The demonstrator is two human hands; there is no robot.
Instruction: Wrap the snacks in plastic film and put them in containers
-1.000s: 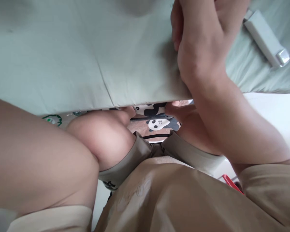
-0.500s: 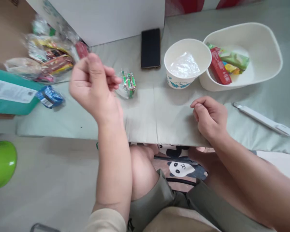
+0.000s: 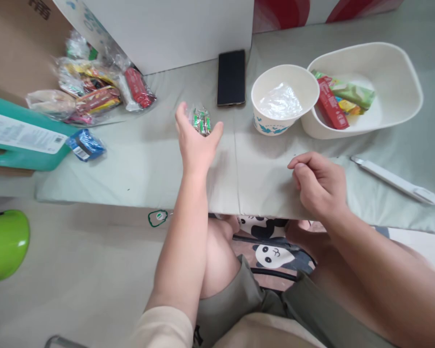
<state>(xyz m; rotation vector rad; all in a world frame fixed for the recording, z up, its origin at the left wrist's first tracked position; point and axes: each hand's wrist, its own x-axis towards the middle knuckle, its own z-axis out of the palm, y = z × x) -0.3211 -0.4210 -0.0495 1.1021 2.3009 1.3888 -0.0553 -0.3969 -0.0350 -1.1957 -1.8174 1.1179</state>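
My left hand point(image 3: 198, 140) is open, its thumb and fingers spread on either side of a small clear packet with green-and-silver wrapped pieces point(image 3: 202, 121). Whether the fingers touch the packet I cannot tell. On the cloth-covered table my right hand point(image 3: 319, 183) rests with its fingers curled in, and nothing shows in it. Nearest to that hand are a white paper tub point(image 3: 271, 126) with crumpled clear plastic point(image 3: 281, 101) inside and a white utility knife point(image 3: 395, 180).
Right of the tub, a white bin point(image 3: 395, 87) holds a red box point(image 3: 329, 101) and a green packet point(image 3: 355, 92). A phone point(image 3: 231, 77) lies against a white box point(image 3: 188, 34). Several wrapped snacks point(image 3: 97, 99), a red packet point(image 3: 138, 87) and a blue packet point(image 3: 86, 144) lie left.
My left hand has come right and down to the green-and-silver packet, and its curled fingers have spread. My right hand has stayed in place. The view has shifted slightly.
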